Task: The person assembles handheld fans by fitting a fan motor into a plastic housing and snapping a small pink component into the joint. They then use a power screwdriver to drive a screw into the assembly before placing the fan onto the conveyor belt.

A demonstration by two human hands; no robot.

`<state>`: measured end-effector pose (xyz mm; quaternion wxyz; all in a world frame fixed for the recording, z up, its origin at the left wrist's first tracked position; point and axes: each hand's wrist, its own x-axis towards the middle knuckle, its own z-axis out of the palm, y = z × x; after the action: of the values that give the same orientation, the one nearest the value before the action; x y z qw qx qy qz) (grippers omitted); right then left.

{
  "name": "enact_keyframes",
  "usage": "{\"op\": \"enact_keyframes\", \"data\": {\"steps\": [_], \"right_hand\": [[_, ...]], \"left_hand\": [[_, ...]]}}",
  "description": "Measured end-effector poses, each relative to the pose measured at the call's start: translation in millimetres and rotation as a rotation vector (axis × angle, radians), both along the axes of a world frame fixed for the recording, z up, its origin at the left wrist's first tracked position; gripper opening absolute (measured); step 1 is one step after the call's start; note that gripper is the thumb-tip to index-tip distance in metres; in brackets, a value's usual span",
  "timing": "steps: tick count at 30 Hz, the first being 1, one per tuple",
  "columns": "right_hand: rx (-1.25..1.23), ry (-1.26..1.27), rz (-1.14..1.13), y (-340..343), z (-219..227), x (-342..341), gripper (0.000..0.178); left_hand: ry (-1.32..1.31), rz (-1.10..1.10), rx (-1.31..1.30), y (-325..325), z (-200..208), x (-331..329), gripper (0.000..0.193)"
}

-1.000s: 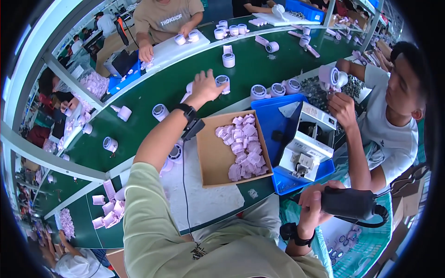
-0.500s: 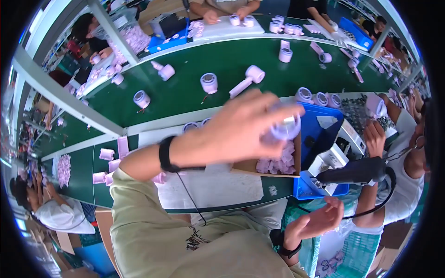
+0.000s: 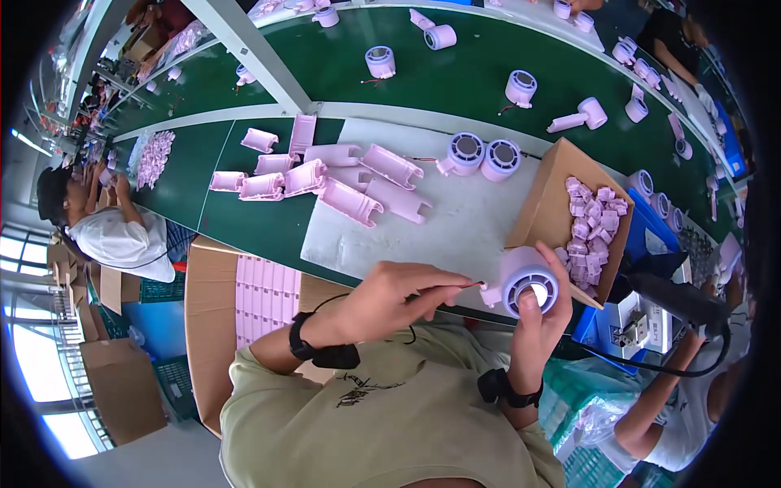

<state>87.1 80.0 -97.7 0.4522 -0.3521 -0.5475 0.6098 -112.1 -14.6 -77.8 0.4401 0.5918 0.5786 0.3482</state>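
My right hand grips a lilac round fan head, its ringed face tilted up toward me and the thumb lying on the pale centre. A short stub juts from the fan head's left side, and thin dark-red wires come out of it. The fingertips of my left hand pinch these wires. On the white mat beyond, two more fan heads stand side by side. Pink half-shell handle pieces lie heaped at the mat's left part and on the green table.
A cardboard box of small pink parts stands right of the mat. Behind it are a blue bin and a dark hand tool with a cable. Fan heads lie along the green belt. Co-workers sit left and right.
My left hand has come back from the belt side with the fan head, which is now in my right hand. My right hand has risen and closed around it. The view has turned left.
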Motion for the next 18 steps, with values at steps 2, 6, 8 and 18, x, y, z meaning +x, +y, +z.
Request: {"op": "enact_keyframes", "data": {"steps": [2, 6, 8, 18], "right_hand": [[0.092, -0.106, -0.03, -1.2, -1.1, -1.6, 0.063], [0.127, -0.083, -0.197, 6.6, -5.9, 5.2, 0.06], [0.122, -0.048, -0.284, 8.2, -5.3, 10.7, 0.059], [0.076, 0.027, -0.23, 20.8, 2.6, 26.2, 0.065]], "left_hand": [[0.111, -0.016, 0.13, 5.6, -9.8, -19.0, 0.048], [0.921, 0.012, 0.497, 41.8, -28.8, -54.4, 0.044], [0.939, -0.073, 0.447, 50.1, -49.3, -75.1, 0.046], [0.174, -0.301, 0.365, 72.9, -23.9, -19.8, 0.04]]}}
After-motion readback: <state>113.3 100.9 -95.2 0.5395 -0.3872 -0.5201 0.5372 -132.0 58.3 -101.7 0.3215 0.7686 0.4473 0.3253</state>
